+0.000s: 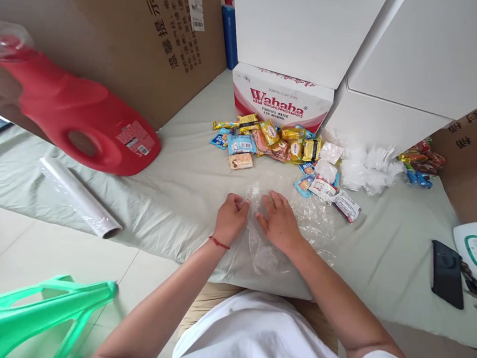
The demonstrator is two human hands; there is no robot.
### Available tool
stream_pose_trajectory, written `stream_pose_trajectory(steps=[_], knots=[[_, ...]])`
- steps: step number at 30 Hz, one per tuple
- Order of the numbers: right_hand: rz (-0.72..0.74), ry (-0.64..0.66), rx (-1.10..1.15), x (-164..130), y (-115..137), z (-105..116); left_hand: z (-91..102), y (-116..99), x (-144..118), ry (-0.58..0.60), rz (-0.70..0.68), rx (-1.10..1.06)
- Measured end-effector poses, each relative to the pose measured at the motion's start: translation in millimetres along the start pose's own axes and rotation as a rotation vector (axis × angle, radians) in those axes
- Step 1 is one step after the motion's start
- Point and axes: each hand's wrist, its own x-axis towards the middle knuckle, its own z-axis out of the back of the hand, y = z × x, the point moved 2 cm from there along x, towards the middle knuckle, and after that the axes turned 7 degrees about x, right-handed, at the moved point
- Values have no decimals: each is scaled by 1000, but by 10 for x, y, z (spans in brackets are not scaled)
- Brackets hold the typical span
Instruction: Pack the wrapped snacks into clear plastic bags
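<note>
Both hands rest on a sheet of clear plastic film (278, 232) spread flat on the pale green cloth (178, 196) just ahead of the person's knees. The left hand (230, 218) is loosely curled with its fingertips pinching at the film's near-centre wrinkle, while the right hand (279, 221) lies palm down beside it, fingers spread and pressing the film flat; the two hands are close together, almost touching. The film looks very thin, light and limp, prone to clinging to itself and creasing, so it is likely best lifted by an edge or corner rather than the middle. Just beyond the fingertips lies a heap of small snack packets (275, 143), with crumpled white wrappers (368, 168) off to the right. Well to the left of the hands lie a roll of film (80, 198) and a red jug (76, 120).
</note>
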Motion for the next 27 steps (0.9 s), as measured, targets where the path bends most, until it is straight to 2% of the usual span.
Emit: stream_pose_trajectory(steps=[3, 4, 5, 6, 8, 9, 10, 12, 15, 17, 19, 23, 27], knots=[[-1, 39, 26, -4, 17, -202, 318, -84, -216, -337, -186, 154], [20, 51, 31, -17, 15, -241, 388, -162, -291, -390, -301, 169], [52, 61, 34, -32, 10, -271, 420, -262, -356, -372, -438, 169], [89, 67, 39, -46, 1, -296, 407, -377, -402, -288, -584, 160], [158, 89, 57, -73, -24, -336, 255, -614, -419, 3, -825, 160], [190, 112, 64, -87, -37, -353, 135, -713, -376, 139, -873, 181], [224, 141, 67, -104, -49, -363, 2, -790, -293, 241, -863, 224], [318, 204, 53, -145, -62, -361, -256, -872, -42, 368, -766, 349], [520, 243, 34, -216, -67, -282, -475, -820, 355, 426, -693, 462], [623, 249, 55, -251, -86, -198, -473, -685, 520, 401, -681, 475], [672, 273, 89, -272, -130, -110, -394, -499, 571, 355, -657, 484], [723, 379, 163, -334, -287, 66, -206, -140, 413, 224, -606, 556], [704, 464, 149, -460, -484, 206, -142, 18, 213, 171, -586, 696]])
